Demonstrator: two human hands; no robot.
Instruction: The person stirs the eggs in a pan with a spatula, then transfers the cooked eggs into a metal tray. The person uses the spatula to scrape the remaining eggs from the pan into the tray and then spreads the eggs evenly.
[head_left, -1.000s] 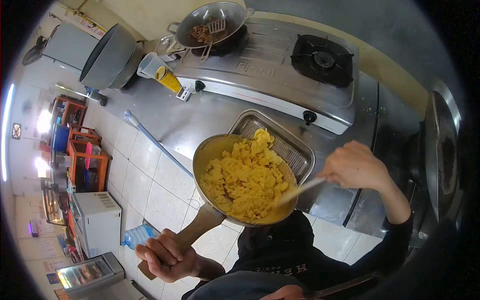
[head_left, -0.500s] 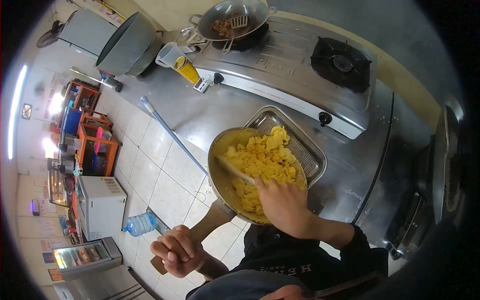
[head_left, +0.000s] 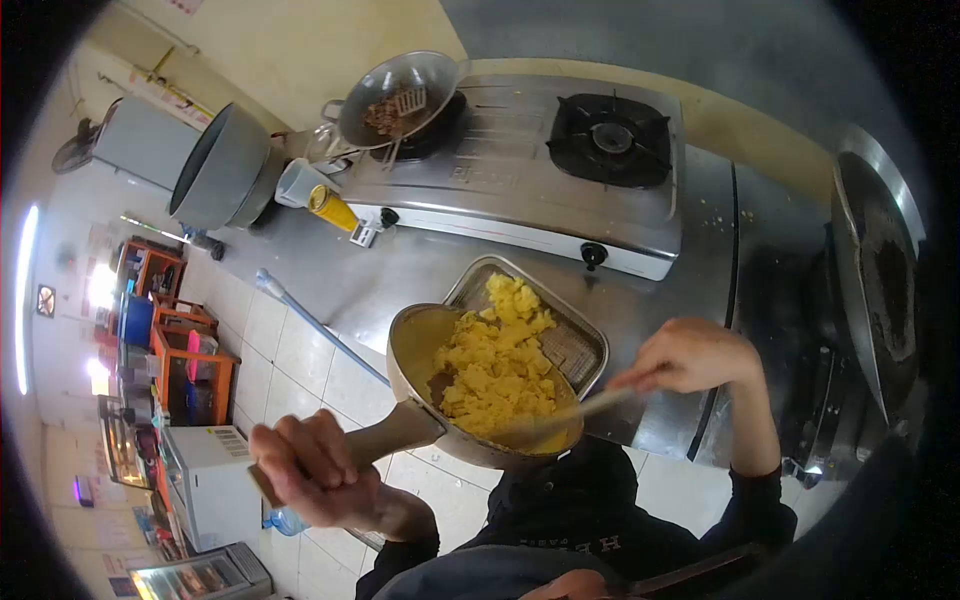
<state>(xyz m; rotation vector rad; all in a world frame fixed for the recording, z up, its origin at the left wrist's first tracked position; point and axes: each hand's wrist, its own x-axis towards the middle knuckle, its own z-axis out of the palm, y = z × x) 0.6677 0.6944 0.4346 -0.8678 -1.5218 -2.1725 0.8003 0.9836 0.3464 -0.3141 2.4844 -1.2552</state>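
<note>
Head view:
- Left hand (head_left: 305,470): fingers wrapped tight round the wooden handle (head_left: 385,435) of the pan (head_left: 415,345), low left in the frame, out past the edge of the surface (head_left: 400,270).
- The pan is held in the air and tilted, with its far rim over the wire tray (head_left: 580,345).
- Scrambled egg (head_left: 495,375) fills the right half of the pan. The top of the pile spills past the far rim into the tray. The pan's left inner wall is bare.
- Right hand (head_left: 690,355): fingers pinched on the end of a pale spatula (head_left: 590,405). Its blade lies in the egg at the pan's near rim.
- The tray sits on the surface just in front of the stove (head_left: 520,190).
- Stove: a wok (head_left: 400,95) with brown food and a slotted turner is on the left burner. The right burner (head_left: 610,138) is bare.
- A yellow bottle (head_left: 333,208) lies beside the stove's left end, near a big grey pot (head_left: 215,165).
</note>
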